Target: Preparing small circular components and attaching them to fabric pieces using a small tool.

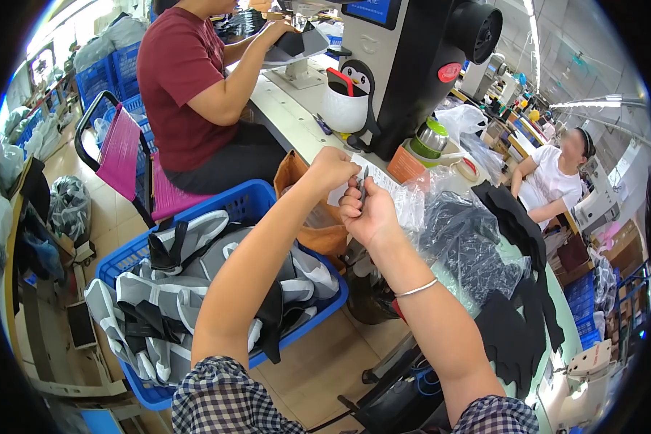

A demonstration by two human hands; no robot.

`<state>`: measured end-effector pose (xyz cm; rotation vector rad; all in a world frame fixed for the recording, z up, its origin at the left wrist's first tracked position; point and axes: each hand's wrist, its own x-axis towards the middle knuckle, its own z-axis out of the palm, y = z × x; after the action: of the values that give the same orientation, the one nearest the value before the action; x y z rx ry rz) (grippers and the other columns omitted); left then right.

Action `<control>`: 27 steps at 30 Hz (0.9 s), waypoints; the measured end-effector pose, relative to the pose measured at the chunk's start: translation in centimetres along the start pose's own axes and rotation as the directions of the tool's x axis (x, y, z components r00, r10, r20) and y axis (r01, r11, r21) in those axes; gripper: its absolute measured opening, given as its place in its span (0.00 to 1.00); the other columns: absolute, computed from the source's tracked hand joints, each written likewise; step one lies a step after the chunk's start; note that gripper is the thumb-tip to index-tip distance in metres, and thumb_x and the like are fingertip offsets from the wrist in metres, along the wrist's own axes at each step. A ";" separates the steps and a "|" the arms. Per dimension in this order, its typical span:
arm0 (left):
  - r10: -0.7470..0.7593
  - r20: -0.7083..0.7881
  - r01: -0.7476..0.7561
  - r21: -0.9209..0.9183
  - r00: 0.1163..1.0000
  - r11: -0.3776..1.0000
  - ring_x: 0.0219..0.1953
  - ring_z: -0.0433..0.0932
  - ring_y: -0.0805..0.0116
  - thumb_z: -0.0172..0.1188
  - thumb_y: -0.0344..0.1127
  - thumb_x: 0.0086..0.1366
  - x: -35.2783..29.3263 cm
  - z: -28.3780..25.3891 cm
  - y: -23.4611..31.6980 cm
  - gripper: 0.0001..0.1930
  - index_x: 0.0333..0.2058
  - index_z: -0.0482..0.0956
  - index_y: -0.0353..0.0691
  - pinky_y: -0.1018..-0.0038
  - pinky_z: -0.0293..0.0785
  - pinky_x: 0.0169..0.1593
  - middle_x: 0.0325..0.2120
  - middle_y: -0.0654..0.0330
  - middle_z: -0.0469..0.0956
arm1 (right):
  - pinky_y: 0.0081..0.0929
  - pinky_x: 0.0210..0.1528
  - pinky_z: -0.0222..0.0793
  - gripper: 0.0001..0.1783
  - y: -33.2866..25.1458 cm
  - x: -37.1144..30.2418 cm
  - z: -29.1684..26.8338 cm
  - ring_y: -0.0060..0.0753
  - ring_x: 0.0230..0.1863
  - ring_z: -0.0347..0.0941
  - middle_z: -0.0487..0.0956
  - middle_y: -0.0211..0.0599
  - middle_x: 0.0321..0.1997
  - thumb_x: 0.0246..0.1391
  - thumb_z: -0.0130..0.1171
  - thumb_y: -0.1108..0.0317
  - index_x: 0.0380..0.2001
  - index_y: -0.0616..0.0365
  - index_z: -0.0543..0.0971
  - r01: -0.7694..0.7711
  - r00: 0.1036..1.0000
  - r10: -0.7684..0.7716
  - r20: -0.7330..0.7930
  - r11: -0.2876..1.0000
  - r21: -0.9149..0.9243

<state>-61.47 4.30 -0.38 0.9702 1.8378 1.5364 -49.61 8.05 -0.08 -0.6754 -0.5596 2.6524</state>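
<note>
My left hand (331, 171) is closed in a pinch at the edge of a white printed sheet of paper (380, 178); whatever lies between its fingertips is hidden. Close beside it, my right hand (371, 210) has its fingers curled round small dark thread snips (365, 182), blades pointing up. The two hands nearly touch above the table's corner. Under my left forearm, a blue plastic crate (141, 249) holds a heap of grey and black sewn pieces (170, 296) with pale edging. An orange-brown bag or cloth (318, 235) hangs just below my hands.
A co-worker in a dark red shirt (184, 79) sits at a sewing machine, left of a white penguin cup (346, 105). Clear plastic bags (459, 231) and black cut pieces (510, 325) cover the right-hand table. Another person (553, 177) sits farther right.
</note>
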 end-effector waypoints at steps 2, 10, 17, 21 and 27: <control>0.008 -0.012 -0.008 0.017 1.000 1.000 0.19 0.69 0.75 0.58 0.32 0.51 0.1 0.3 -0.1 0.09 0.24 0.76 0.30 0.77 0.62 0.24 0.16 0.60 0.74 | 0.13 0.13 0.44 0.18 -0.2 0.3 -0.5 0.17 0.16 0.49 0.57 0.24 0.18 0.62 0.34 0.55 0.28 0.57 0.65 0.003 1.000 -0.003 -0.002 1.000 -0.008; -0.048 0.009 0.049 -0.078 0.999 0.996 0.18 0.66 0.76 0.59 0.34 0.50 -0.9 0.3 0.8 0.09 0.25 0.76 0.33 0.78 0.61 0.22 0.19 0.61 0.74 | 0.13 0.13 0.45 0.18 -0.9 0.9 -0.6 0.17 0.16 0.49 0.57 0.24 0.18 0.62 0.34 0.55 0.28 0.57 0.65 -0.066 0.997 0.064 0.035 0.996 0.060; -0.090 0.057 0.089 0.021 0.994 0.996 0.17 0.64 0.78 0.59 0.35 0.49 0.1 -0.3 0.8 0.08 0.23 0.75 0.35 0.80 0.59 0.19 0.19 0.62 0.74 | 0.13 0.12 0.44 0.19 -1.2 1.3 -0.7 0.17 0.15 0.49 0.57 0.24 0.18 0.62 0.34 0.54 0.28 0.57 0.65 -0.048 0.999 0.048 0.023 0.999 -0.013; -0.110 0.088 0.118 -0.087 0.990 0.989 0.17 0.63 0.78 0.58 0.33 0.49 -0.1 -0.1 1.1 0.07 0.22 0.74 0.36 0.81 0.58 0.18 0.19 0.63 0.72 | 0.13 0.12 0.43 0.18 -1.8 1.7 -0.9 0.16 0.15 0.49 0.57 0.24 0.17 0.61 0.34 0.55 0.27 0.57 0.65 -0.053 0.998 0.054 0.044 0.998 -0.018; -0.099 0.140 0.122 -0.167 0.985 0.978 0.17 0.62 0.79 0.58 0.33 0.50 -0.4 -0.5 1.6 0.06 0.22 0.73 0.37 0.80 0.57 0.18 0.18 0.66 0.68 | 0.13 0.12 0.44 0.18 -1.9 2.0 -1.3 0.16 0.15 0.49 0.56 0.24 0.17 0.61 0.34 0.54 0.26 0.56 0.65 0.030 0.999 -0.027 0.044 0.998 -0.051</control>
<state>-61.36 3.87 1.25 0.8508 1.6095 1.5012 -50.13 10.89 -0.99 -0.6208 -0.6476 2.6400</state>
